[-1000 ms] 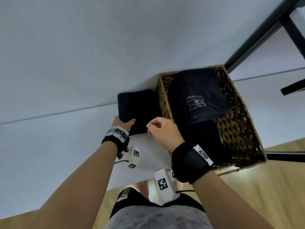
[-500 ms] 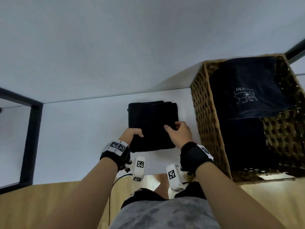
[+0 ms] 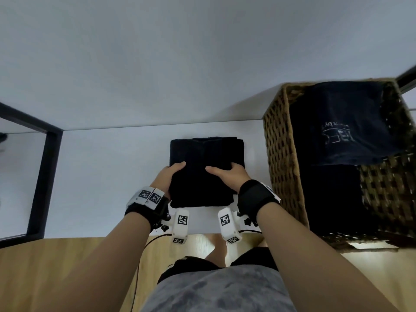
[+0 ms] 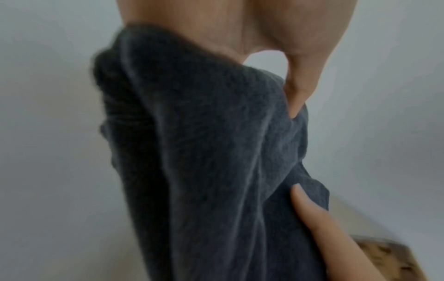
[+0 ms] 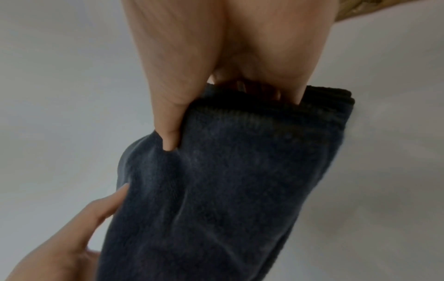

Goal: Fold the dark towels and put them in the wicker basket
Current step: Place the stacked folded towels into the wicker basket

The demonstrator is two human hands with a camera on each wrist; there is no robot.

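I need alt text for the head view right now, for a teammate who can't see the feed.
Both hands, left hand and right hand, grip the near edge of a folded dark towel on a white table, thumbs on top. To its right stands a wicker basket already holding dark folded cloth, the top piece printed with pale lettering.

Black wrist straps (image 3: 256,197) carry white marker-printed camera blocks (image 3: 180,226); grey mottled shirt (image 3: 216,291), bare forearms.

A white table (image 3: 108,176) fills the centre; a pale wall (image 3: 180,52) rises at twelve o'clock, light wooden floor (image 3: 56,266) at six, a black frame (image 3: 42,181) at nine.
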